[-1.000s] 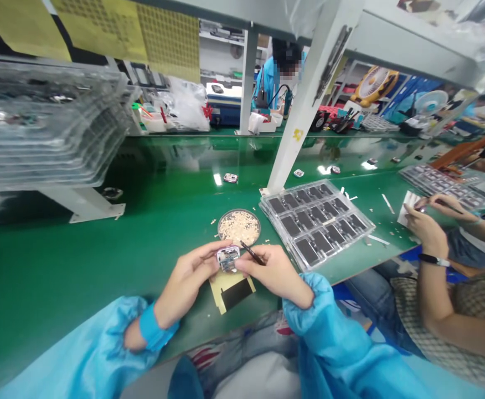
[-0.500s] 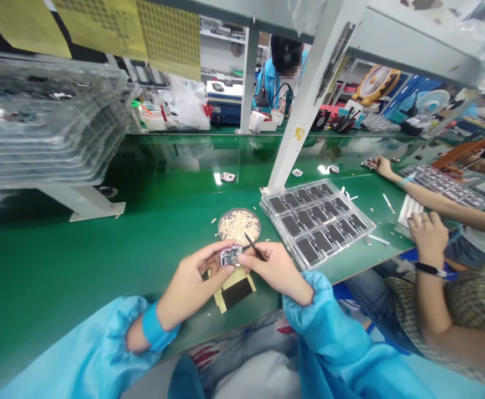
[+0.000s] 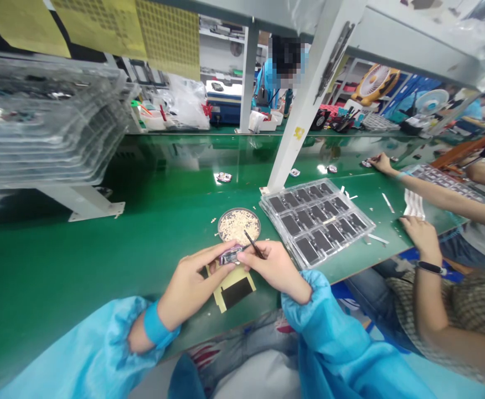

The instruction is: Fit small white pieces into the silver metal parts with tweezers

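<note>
My left hand (image 3: 196,280) grips a small electronic device (image 3: 231,255) between thumb and fingers, its inner parts showing. Dark tweezers (image 3: 254,245) are in my right hand (image 3: 273,266), whose thumb and fingertips also touch the device's right edge. Just behind the device stands a round dish (image 3: 239,224) filled with small pale pieces. Beneath my hands lies a yellow sheet with a black rectangle (image 3: 237,293) on the green table (image 3: 151,238).
Stacked clear trays (image 3: 317,221) with dark rectangular parts lie at the right beside a white post (image 3: 298,111). More trays (image 3: 47,133) are piled at the left. Small devices (image 3: 224,177) sit farther back. Another person's hands (image 3: 423,238) are at the right.
The device in my left hand has tilted, showing less of its inner face. At the right, the other person's near hand has shifted slightly left.
</note>
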The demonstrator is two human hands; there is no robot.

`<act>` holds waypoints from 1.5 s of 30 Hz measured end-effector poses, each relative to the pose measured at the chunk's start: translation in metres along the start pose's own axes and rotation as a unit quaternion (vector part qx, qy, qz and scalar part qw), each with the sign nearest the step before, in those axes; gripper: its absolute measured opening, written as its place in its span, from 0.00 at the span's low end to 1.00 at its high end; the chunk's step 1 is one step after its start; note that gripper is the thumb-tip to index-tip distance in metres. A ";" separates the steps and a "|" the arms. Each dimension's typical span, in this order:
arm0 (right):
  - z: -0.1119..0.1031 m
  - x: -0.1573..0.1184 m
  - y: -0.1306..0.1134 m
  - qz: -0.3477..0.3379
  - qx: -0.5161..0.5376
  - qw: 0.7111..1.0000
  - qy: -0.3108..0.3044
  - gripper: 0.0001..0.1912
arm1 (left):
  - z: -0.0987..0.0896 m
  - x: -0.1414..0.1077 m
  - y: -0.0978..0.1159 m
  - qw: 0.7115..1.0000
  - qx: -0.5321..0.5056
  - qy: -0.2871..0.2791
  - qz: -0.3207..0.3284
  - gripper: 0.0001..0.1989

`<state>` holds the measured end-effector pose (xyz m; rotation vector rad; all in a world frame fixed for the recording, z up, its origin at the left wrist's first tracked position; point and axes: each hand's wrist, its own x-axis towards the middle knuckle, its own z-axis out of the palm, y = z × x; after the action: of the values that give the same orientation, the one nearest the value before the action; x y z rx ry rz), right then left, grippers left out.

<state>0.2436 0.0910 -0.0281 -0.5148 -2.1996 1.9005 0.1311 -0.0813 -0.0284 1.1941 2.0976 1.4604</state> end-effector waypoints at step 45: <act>0.012 0.004 -0.005 -0.220 -0.103 0.965 0.103 0.13 | 0.008 0.002 0.002 0.952 -0.230 -0.028 -0.201 0.18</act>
<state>0.2352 0.0809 -0.0252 -0.2141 -2.1607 1.3409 0.1360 -0.0749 -0.0300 0.5828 1.6945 1.5676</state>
